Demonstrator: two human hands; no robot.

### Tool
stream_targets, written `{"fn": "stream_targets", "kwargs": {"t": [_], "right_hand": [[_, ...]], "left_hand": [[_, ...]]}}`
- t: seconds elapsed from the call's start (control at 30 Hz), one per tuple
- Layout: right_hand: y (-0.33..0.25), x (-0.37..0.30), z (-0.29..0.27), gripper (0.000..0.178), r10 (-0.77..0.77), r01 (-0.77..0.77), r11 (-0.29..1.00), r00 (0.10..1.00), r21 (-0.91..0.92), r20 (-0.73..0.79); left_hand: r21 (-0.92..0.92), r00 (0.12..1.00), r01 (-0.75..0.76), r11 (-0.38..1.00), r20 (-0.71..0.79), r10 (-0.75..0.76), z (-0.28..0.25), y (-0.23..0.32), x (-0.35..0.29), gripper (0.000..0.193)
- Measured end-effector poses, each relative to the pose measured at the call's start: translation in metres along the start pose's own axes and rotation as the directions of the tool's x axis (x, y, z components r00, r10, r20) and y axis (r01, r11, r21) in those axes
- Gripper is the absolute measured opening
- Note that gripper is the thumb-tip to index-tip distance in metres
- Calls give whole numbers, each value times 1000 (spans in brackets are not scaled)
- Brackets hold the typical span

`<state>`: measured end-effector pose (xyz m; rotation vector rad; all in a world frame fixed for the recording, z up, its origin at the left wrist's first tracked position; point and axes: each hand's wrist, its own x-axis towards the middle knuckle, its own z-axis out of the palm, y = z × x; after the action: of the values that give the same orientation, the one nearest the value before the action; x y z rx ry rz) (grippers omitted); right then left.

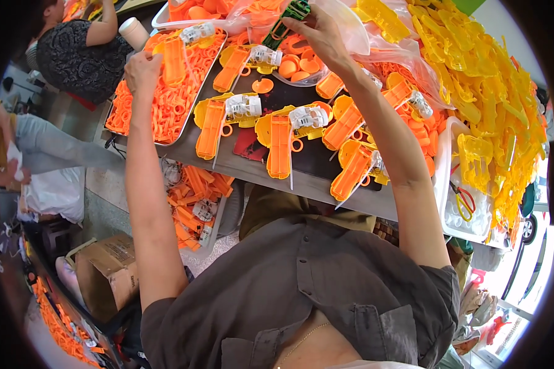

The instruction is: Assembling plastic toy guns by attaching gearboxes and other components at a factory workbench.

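My left hand (143, 72) is closed in a pinch over the metal tray (191, 117) of small orange ring-ended parts. Its fingertips meet the left side of an orange grip piece (175, 63) joined to a white mechanism (197, 32); what they pinch is unclear. At the table's far side, my right hand (317, 35) grips a dark green and black bundle (289, 19) of narrow pieces, above orange rounded caps (300, 63). Between my arms lie several pistol-shaped toy assemblies (280, 144) with yellow shells, orange grips and white mechanisms.
Yellow plastic shells (474, 92) are heaped high at the right, by a white bin (447, 178) with yellow-and-red-handled scissors (464, 203). Below the table's left side stands a bin of orange parts (194, 197). A co-worker (71, 58) sits at the far left; a white cup (133, 32) is nearby.
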<state>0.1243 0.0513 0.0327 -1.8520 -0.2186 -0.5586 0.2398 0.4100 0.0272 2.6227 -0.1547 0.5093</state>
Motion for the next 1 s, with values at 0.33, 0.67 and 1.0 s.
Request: {"fn": "stream_targets", "kwargs": {"t": [0.33, 0.67, 1.0], "right_hand": [[-37, -42, -69, 32, 121, -114, 986, 991, 124, -53], [-36, -48, -58, 31, 162, -157, 982, 986, 104, -48], [-27, -48, -39, 35, 223, -221, 974, 973, 43, -53]], "left_hand": [[51, 984, -135, 990, -110, 140, -28, 16, 3, 33], [-325, 893, -360, 874, 152, 424, 62, 147, -96, 27], [-269, 891, -381, 885, 148, 429, 47, 163, -124, 39]]}}
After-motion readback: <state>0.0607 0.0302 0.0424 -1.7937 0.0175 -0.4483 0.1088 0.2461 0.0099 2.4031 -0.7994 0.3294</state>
